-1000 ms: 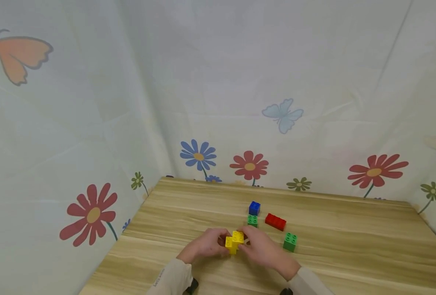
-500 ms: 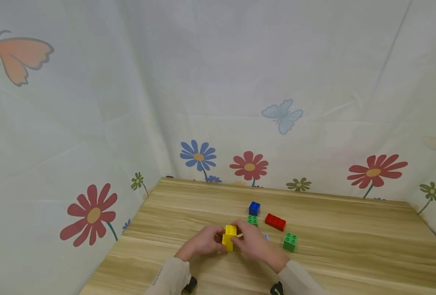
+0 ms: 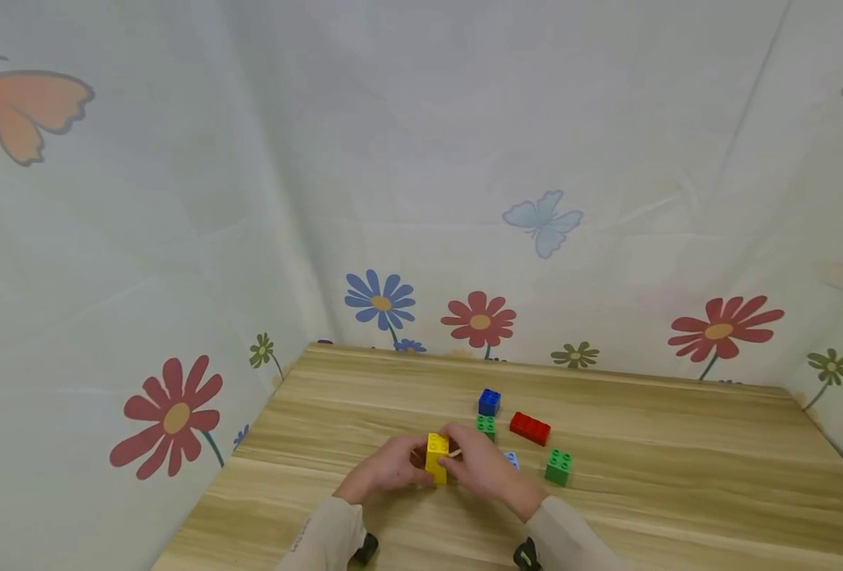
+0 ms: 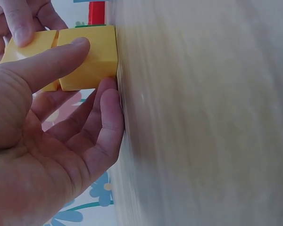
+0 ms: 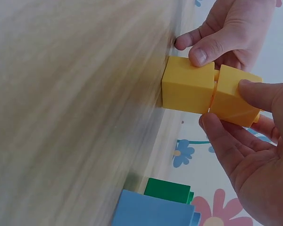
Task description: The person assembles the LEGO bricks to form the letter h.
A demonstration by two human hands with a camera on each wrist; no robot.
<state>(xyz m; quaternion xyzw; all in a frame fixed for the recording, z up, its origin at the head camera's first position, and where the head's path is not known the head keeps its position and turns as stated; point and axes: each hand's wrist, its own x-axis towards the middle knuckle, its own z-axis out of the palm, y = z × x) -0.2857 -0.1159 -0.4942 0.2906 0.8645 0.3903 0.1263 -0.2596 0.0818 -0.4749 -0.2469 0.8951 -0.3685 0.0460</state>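
Observation:
Two yellow toy building bricks stand one above the other on the wooden table. My left hand point(image 3: 396, 465) pinches the lower yellow brick point(image 5: 187, 89), its thumb on one side and fingers behind. With thumb and fingertips, my right hand point(image 3: 484, 468) holds the upper yellow brick point(image 5: 236, 96). The upper brick is nearly in line with the lower one and tilts slightly; a narrow uneven gap shows between them in the right wrist view. In the head view the fingers hide the sides of both bricks.
Beyond my right hand on the table point(image 3: 642, 452) lie a light blue brick point(image 3: 511, 460), partly hidden by that hand, two green bricks point(image 3: 486, 428), a dark blue brick point(image 3: 489, 402) and a red brick point(image 3: 530, 428). A flower-printed cloth point(image 3: 421, 198) hangs behind.
The upper yellow brick has shifted left with my right hand, from offset to the right to nearly over the lower one. The light blue brick has come into sight.

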